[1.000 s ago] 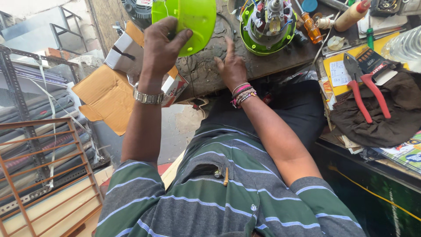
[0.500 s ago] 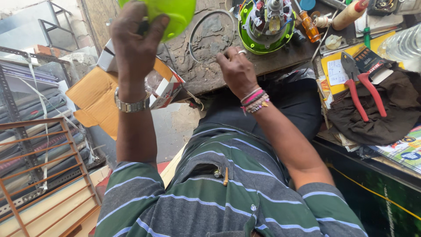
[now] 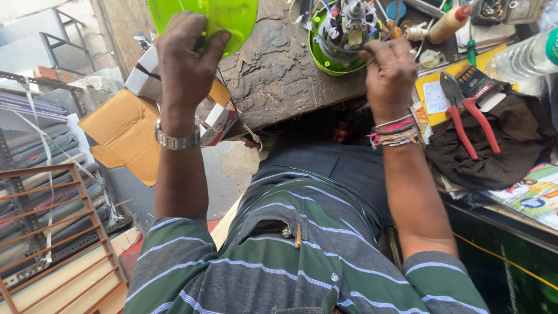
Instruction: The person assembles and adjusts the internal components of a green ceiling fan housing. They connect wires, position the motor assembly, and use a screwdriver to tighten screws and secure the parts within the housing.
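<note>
Both hands raised: left hand (image 3: 187, 58) clasps green cover (image 3: 224, 17).

Right hand (image 3: 388, 68) now at motor base (image 3: 340, 35)

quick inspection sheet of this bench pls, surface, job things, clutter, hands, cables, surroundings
surface: worn, scarred bench top, bare in the middle.
job's things: green cover at top edge; green motor base with exposed motor.
clutter: red pliers on dark cloth, yellow card, bottle, tube, small parts.
grippers: left hand grips the green cover; right hand is closed at the motor base, contact unclear.
cables: thin wires around the motor.
surroundings: cardboard box, metal rack, stacked fabric.
</note>
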